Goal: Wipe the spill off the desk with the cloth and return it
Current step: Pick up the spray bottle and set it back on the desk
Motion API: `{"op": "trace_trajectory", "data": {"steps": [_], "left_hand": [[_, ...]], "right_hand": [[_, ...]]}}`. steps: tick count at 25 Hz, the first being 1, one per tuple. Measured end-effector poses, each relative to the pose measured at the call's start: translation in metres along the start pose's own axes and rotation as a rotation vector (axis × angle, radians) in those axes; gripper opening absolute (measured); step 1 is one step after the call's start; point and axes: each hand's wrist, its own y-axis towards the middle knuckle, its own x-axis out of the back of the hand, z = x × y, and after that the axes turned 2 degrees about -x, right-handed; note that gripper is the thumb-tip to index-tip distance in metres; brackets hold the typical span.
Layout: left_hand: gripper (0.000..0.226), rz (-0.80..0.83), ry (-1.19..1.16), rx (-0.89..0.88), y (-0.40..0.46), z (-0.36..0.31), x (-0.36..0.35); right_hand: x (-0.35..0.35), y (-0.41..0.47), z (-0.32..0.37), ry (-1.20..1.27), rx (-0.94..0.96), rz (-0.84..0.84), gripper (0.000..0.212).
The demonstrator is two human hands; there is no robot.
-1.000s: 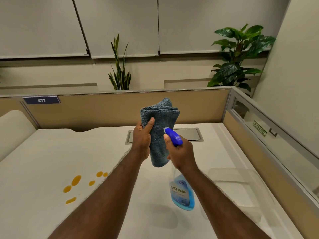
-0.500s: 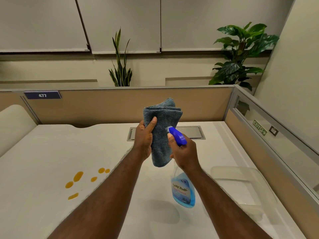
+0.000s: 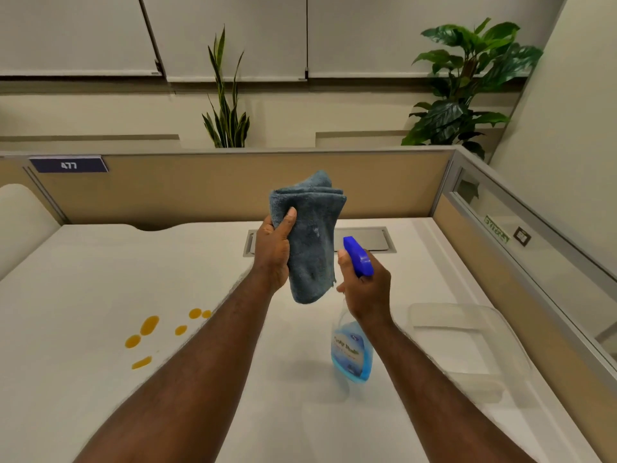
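The left hand (image 3: 272, 252) grips the folded cloth (image 3: 309, 240) upright, facing the spray bottle (image 3: 352, 332) clasped in the right hand (image 3: 365, 289), probably for wetting it.

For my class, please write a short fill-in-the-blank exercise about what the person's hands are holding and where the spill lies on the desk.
1. The left hand holds up a folded blue ____.
2. The right hand grips a spray bottle holding ____ liquid.
3. The spill on the desk consists of ____-coloured drops.
4. The spill lies to the ____ of the left forearm.

Missing words: cloth; blue; orange; left
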Motion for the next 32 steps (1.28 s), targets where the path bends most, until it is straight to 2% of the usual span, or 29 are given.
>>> {"op": "trace_trajectory", "data": {"steps": [4,9,16,22,26,30,32], "left_hand": [[0.024,-0.027,-0.011,0.013,0.000,0.007,0.018],[0.041,-0.049,-0.005,0.046,-0.008,0.030,0.049],[0.038,-0.074,0.026,0.119,-0.018,0.048,0.065],[0.039,-0.023,0.042,0.133,-0.022,0.053,0.070],[0.040,-0.012,0.019,0.134,-0.023,0.050,0.076],[0.037,-0.011,-0.007,0.129,-0.032,0.045,0.083],[0.032,-0.004,-0.024,0.118,-0.040,0.041,0.085]], "right_hand": [[0.000,-0.007,-0.017,-0.009,-0.023,-0.105,0.012],[-0.001,-0.022,-0.032,-0.011,-0.020,-0.235,0.009],[-0.009,-0.025,-0.037,-0.015,-0.104,-0.440,0.026],[-0.012,-0.022,-0.036,-0.013,-0.137,-0.421,0.030],[-0.013,-0.028,-0.039,-0.064,-0.148,-0.345,0.035],[-0.005,-0.041,-0.042,-0.062,-0.151,-0.293,0.062],[0.004,-0.054,-0.040,-0.151,-0.132,-0.340,0.074]]}}
